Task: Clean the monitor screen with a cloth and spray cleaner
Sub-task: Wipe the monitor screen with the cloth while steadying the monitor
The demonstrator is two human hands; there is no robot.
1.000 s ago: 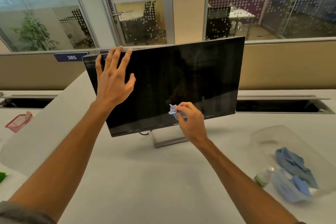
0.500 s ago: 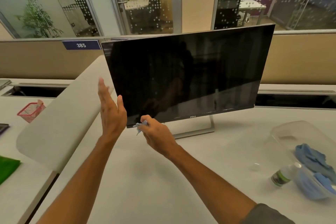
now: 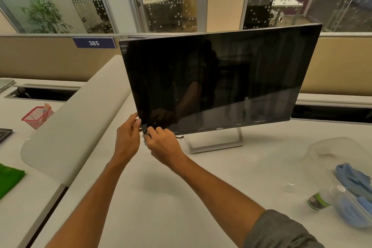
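Pale white laminate covers the desk (image 3: 153, 203), which runs back to a tan partition carrying a blue plate marked 385 (image 3: 94, 43); behind that, glass-walled offices with dotted film. The black monitor (image 3: 217, 78) stands on its silver stand (image 3: 213, 143), screen dark and reflecting the room. To the right sit a clear plastic tub (image 3: 330, 147) holding blue cloths (image 3: 352, 179), with a small spray bottle (image 3: 320, 200) lying just beside it. A red mesh basket (image 3: 37, 116) rests on the neighbouring desk at left.

Since half a second ago, both hands have closed in on the monitor's lower left corner. The left hand (image 3: 126, 139), open and flat before, now curls its fingers against the left edge of the frame. The right hand (image 3: 163, 145) has slid further left and is pinched shut on the cloth (image 3: 145, 137) right at that corner.

Only a pale sliver of the cloth shows between the two hands; the rest is hidden in the fist. The tub is cut off by the right edge.
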